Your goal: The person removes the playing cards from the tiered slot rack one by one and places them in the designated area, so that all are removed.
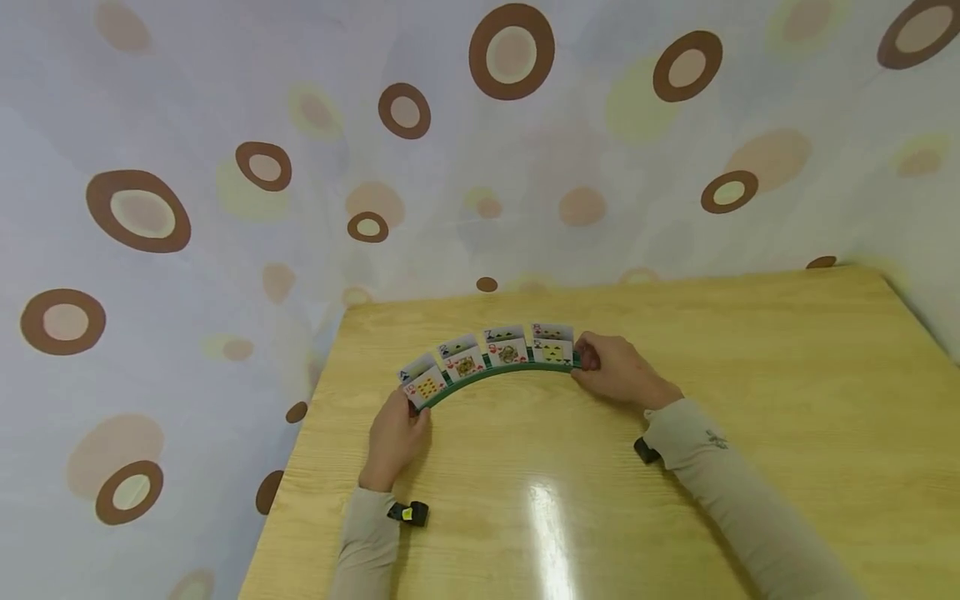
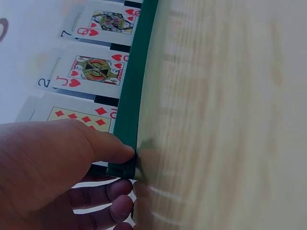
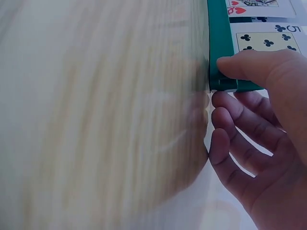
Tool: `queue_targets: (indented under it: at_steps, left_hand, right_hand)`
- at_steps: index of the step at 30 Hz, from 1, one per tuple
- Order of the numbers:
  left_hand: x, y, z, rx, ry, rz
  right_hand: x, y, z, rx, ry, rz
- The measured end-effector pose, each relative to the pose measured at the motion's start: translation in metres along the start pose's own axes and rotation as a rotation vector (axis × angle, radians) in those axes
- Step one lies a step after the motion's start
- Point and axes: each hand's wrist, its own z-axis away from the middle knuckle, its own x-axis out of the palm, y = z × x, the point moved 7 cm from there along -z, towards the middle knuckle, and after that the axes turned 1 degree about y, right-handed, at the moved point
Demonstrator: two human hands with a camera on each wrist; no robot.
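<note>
A curved green playing-card holder (image 1: 491, 371) bows away from me over the table, with cards standing in two rows. Its front row shows a ten of diamonds (image 2: 79, 114), a jack of hearts (image 2: 96, 70), a queen of hearts (image 2: 112, 23) and a five of clubs (image 3: 267, 42). Behind these, only the upper parts of the back-row cards (image 1: 504, 333) show. My left hand (image 1: 393, 437) grips the holder's left end, thumb on the green front and fingers beneath. At the opposite end my right hand (image 1: 626, 371) pinches the holder the same way, its thumb beside the five of clubs.
A light wood table (image 1: 495, 467) lies under both hands, with a bright reflection near its front. A wall (image 1: 450, 167) with brown and pale circles rises behind the table and along its left side. Each wrist wears a black strap (image 1: 408, 512).
</note>
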Motion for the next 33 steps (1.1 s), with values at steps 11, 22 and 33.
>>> queue_targets:
  at_steps: [11, 22, 33]
  left_hand:
    - [0.021, 0.02, -0.028, 0.019, -0.096, 0.099]
    - [0.031, 0.038, -0.043, 0.045, -0.082, 0.128]
    - [0.041, 0.055, -0.048, 0.06, -0.099, 0.169]
  right_hand:
    - [-0.025, 0.026, 0.021, 0.052, 0.038, 0.025]
    - [-0.043, 0.035, 0.039, 0.095, 0.049, 0.053]
    - [-0.056, 0.048, 0.056, 0.142, 0.08, 0.055]
